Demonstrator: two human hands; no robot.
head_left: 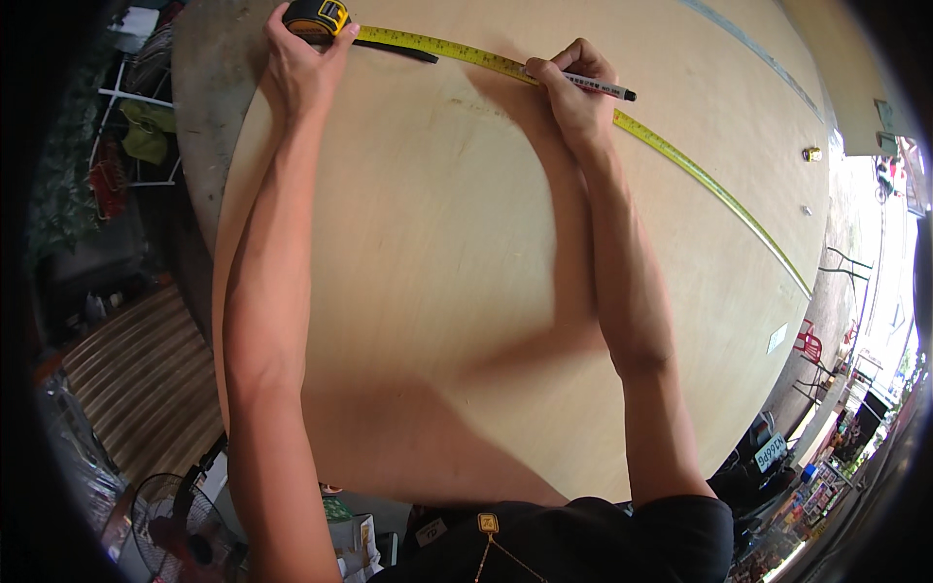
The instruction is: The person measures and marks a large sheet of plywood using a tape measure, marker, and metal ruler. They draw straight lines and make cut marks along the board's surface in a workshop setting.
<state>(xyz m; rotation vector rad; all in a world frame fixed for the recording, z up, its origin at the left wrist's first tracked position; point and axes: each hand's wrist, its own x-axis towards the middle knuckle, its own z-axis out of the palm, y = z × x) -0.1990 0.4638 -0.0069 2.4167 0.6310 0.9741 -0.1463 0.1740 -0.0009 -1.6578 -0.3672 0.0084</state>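
Observation:
At the top left, my left hand (pixel 303 56) grips a black and yellow tape measure (pixel 316 17), whose yellow blade (pixel 680 161) stretches diagonally rightward across a pale plywood board (pixel 437 243). A thin black strip (pixel 408 53) lies just below the blade near the case. My right hand (pixel 581 107) rests at the blade, fingers closed around a white marker (pixel 607 89) with a black end; its left end is at the blade's markings, partly hidden by my thumb. Both forearms reach up over the board from the lower edge.
A grey metal strip (pixel 758 53) crosses the upper right. Small items (pixel 812 154) and a white plate (pixel 777 338) sit near the board's right edge. Beyond are red chairs (pixel 807 340) and a motorcycle (pixel 763 447); at left, wire racks (pixel 121 92), corrugated panels (pixel 136 379) and a fan (pixel 175 525).

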